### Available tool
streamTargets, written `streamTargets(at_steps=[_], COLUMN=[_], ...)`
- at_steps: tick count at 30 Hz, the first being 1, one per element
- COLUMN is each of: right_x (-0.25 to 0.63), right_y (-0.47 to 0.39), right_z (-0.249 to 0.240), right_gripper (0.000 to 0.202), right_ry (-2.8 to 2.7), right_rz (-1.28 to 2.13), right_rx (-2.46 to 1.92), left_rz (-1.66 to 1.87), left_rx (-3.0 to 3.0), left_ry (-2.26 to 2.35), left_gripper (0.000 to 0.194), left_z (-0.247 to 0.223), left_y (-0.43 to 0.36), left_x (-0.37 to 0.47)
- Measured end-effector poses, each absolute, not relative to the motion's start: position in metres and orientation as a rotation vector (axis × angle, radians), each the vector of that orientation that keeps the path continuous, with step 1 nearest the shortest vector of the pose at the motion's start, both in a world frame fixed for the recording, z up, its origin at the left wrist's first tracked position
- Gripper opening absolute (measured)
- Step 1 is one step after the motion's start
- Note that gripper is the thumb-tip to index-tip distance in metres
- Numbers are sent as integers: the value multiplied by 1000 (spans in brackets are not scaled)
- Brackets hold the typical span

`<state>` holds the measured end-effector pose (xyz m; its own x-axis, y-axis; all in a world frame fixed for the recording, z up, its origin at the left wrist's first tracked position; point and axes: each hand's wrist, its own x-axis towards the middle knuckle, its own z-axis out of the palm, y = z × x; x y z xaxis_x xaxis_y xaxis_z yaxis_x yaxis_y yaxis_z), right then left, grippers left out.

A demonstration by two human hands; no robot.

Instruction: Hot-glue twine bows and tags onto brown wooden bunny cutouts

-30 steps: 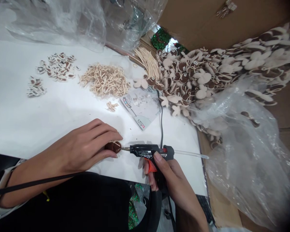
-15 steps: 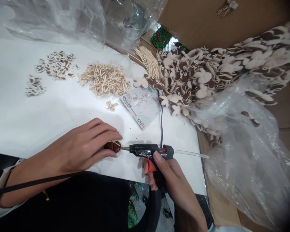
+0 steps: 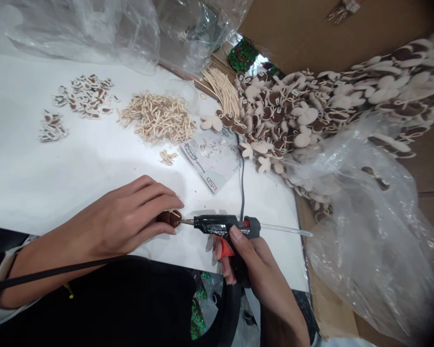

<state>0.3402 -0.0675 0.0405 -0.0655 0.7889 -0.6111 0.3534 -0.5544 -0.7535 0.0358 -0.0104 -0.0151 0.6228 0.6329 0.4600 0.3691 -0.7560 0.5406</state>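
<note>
My left hand [image 3: 137,217] is closed around a small brown piece [image 3: 172,218] with a cream bow on it, low over the white table. Only the right end of the piece shows between thumb and fingers. My right hand [image 3: 251,258] grips a black glue gun [image 3: 217,224] with a red-orange trigger. The metal nozzle points left and meets the edge of the brown piece. A clear glue stick [image 3: 287,230] sticks out of the gun's back end.
Cream bows [image 3: 157,118] and small tags [image 3: 88,96] lie in piles on the white table [image 3: 75,178]. A printed plastic packet [image 3: 213,161] and a black cable [image 3: 242,183] are beyond the gun. Brown-and-cream felt pieces [image 3: 304,113] and a clear bag [image 3: 369,231] lie to the right.
</note>
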Motion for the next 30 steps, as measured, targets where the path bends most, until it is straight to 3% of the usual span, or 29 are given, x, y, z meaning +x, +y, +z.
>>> streamTargets(at_steps=[30], right_x=[339], right_y=[-69], right_z=[40], right_gripper=[88], right_ry=[-1227], right_rz=[1667], right_rx=[-1827], left_rz=[936], left_rx=[2471], left_ry=[785], left_gripper=[23], left_z=[-15], left_y=[-10], left_x=[36])
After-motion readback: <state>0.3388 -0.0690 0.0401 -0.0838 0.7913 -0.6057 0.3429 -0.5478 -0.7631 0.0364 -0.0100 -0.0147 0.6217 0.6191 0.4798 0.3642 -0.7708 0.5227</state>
